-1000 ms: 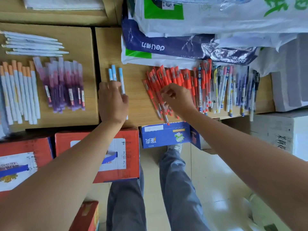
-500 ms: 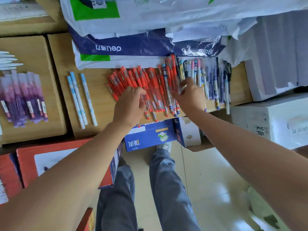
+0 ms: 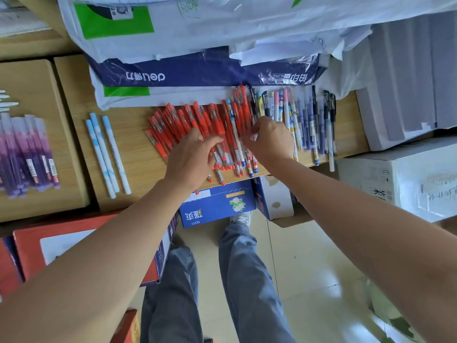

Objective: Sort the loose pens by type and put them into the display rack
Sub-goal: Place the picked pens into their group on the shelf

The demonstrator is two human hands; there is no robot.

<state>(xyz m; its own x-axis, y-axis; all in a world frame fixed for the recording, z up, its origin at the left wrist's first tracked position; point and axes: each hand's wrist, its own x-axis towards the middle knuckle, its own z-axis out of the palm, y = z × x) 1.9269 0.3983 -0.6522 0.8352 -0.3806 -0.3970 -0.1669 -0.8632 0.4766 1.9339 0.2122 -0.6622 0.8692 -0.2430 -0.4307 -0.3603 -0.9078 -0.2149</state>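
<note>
I note wooden shelf [image 3: 141, 174] mid-frame, tiled floor [image 3: 309, 268] lower right; left hand [image 3: 190, 160] rests relaxed on red pens [image 3: 178, 120]; right hand [image 3: 270, 141] curled among them, grip indiscernible

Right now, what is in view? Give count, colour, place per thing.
red pens: many, red, middle of wooden board, under both hands
pale blue pens: three, blue-white, left on same board
mixed pens: many, blue, purple, black, pink, right of red pens
purple pens: a bunch, purple, left board
plastic bags: several, white, navy, green, behind pens
blue box: one, blue, below the board's edge
red boxes: at least two, red, lower left
white box: one, white, right
left hand: one, resting on red pens
right hand: one, fingers curled among pens, grip unclear
</note>
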